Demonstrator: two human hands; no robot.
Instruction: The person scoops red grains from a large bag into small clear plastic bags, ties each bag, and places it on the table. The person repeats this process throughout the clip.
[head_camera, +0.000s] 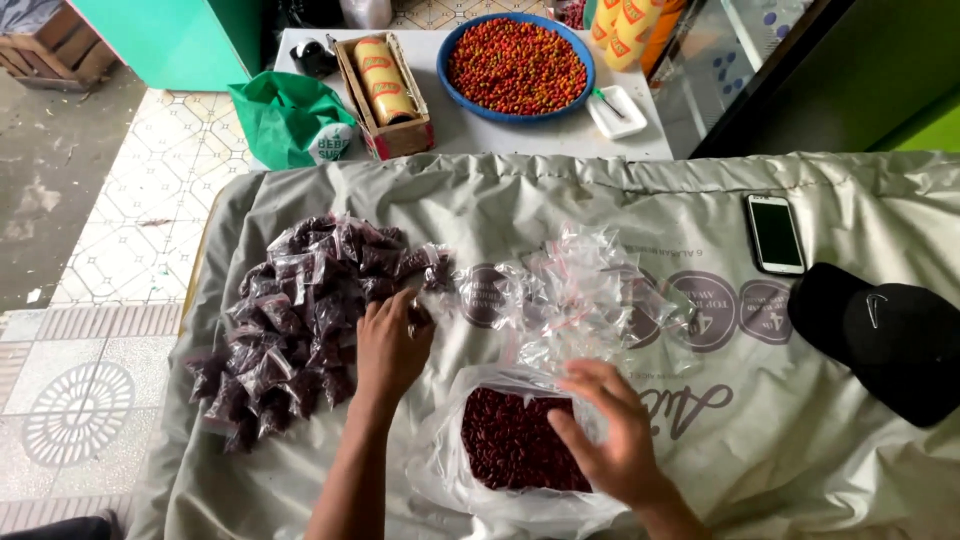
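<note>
The left hand (390, 350) rests with curled fingers on the heap of small filled clear bean packets (290, 320). The right hand (610, 435), fingers loosely apart, touches the open plastic bag of dark red beans (515, 440), holding its mouth open, empty clear packets (580, 295) just beyond.

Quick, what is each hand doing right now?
Left hand: fingers curled on a small filled bag at the edge of the pile.
Right hand: open, over the big bag of red beans.

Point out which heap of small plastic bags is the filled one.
The heap on the left, under the left hand: its bags are dark with red beans. The heap in the middle, above the right hand, is clear and empty.
</note>
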